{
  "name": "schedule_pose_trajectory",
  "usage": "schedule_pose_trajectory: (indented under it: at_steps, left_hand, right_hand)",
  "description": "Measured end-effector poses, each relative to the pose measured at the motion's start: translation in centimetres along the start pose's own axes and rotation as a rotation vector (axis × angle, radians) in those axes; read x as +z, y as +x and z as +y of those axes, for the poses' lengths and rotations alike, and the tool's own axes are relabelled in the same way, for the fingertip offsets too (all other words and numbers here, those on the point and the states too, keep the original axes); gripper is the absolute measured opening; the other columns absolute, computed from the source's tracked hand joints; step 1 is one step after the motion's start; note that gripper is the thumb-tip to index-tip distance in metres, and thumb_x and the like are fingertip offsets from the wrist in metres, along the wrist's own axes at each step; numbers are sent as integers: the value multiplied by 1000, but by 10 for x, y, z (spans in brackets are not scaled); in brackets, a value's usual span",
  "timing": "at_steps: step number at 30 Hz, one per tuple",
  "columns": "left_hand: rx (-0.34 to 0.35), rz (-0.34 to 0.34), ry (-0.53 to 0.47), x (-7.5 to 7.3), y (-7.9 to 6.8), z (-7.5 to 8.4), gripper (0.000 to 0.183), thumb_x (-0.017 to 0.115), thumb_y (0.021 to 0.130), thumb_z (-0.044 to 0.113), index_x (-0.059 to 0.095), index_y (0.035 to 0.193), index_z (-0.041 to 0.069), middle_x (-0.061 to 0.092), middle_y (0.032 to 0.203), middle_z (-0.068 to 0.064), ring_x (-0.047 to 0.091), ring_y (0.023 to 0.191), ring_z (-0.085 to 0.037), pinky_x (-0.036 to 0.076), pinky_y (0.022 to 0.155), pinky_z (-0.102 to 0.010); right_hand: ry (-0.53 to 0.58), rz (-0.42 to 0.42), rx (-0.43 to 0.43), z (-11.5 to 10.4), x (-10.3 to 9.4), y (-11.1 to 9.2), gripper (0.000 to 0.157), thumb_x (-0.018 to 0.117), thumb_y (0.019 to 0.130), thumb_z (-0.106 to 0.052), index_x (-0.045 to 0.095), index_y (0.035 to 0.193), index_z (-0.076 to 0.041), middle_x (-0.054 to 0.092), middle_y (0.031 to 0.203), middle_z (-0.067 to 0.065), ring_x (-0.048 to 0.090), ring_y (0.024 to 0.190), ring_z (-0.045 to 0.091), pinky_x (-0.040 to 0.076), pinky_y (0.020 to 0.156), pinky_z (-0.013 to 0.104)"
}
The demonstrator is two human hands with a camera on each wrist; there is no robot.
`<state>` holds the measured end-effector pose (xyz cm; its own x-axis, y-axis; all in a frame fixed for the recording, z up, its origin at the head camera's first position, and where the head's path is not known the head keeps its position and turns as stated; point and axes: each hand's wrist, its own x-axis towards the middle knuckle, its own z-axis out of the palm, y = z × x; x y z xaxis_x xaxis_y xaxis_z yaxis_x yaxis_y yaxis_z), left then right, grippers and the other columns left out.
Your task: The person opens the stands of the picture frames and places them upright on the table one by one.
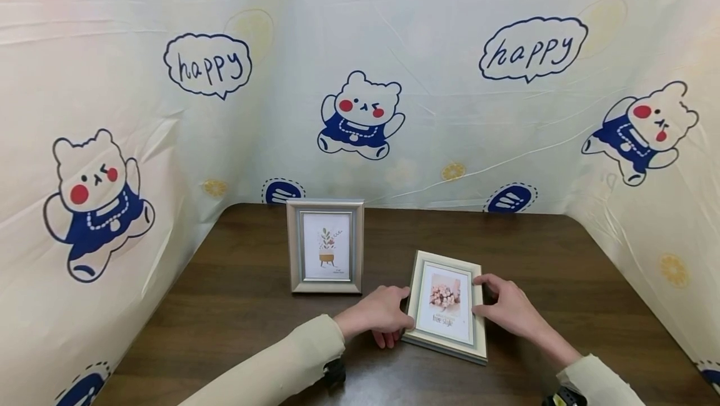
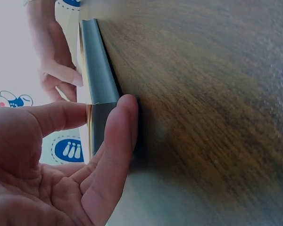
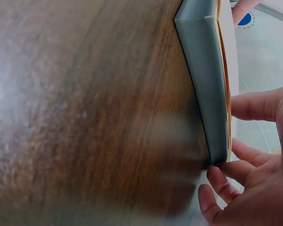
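A cream and pale blue picture frame (image 1: 446, 306) lies face up and slightly turned on the brown table, right of the middle. Its picture shows pink flowers above the words "free style". My left hand (image 1: 382, 313) grips its left side, thumb on the front border and fingers curled at the outer edge. From the other side, my right hand (image 1: 509, 306) holds the right border between thumb and fingers. The grey side wall (image 2: 100, 70) of the frame shows in the left wrist view. Close over the wood, the same edge (image 3: 205, 80) appears in the right wrist view.
Another picture frame (image 1: 326, 247), with a potted plant print, stands upright behind and left of my hands. The dark wooden table (image 1: 236, 331) stretches around both. A pale curtain (image 1: 427, 37) with cartoon bears encloses the back and sides.
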<state>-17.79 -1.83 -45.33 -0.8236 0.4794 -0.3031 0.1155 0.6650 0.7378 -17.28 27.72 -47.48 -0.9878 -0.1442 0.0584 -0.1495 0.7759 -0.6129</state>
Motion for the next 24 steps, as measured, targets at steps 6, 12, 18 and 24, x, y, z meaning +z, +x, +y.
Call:
schedule_pose_trajectory:
  at_steps: [6, 12, 18, 24]
  left_hand:
    - [4, 3, -1, 0, 0, 0, 78, 72, 88, 9, 42, 160, 1, 68, 60, -12, 67, 47, -26, 56, 41, -38]
    - [6, 18, -13, 0, 1, -2, 76, 75, 87, 9, 46, 158, 2, 67, 58, -12, 66, 46, -25, 56, 41, -37]
    - [13, 40, 14, -1, 0, -2, 74, 77, 86, 10, 51, 155, 3, 66, 58, -12, 66, 46, -24, 55, 41, -36]
    - [15, 90, 23, -1, 0, 0, 73, 77, 84, 10, 55, 153, 5, 65, 55, -10, 66, 46, -23, 55, 41, -35]
  right_hand:
    - [3, -11, 21, 1, 0, 2, 52, 87, 82, -19, 67, 127, -2, 65, 133, 31, 64, 120, 45, 51, 96, 63]
    - [13, -8, 29, 1, 1, 2, 51, 87, 82, -18, 67, 126, -2, 63, 133, 33, 63, 122, 46, 51, 98, 64]
    - [11, -4, 24, 0, 1, 2, 51, 87, 81, -17, 67, 126, -2, 64, 132, 33, 63, 122, 46, 50, 98, 64]
    - [13, -6, 43, -1, 0, 3, 53, 86, 82, -18, 67, 128, -1, 62, 135, 34, 61, 123, 49, 50, 98, 64]
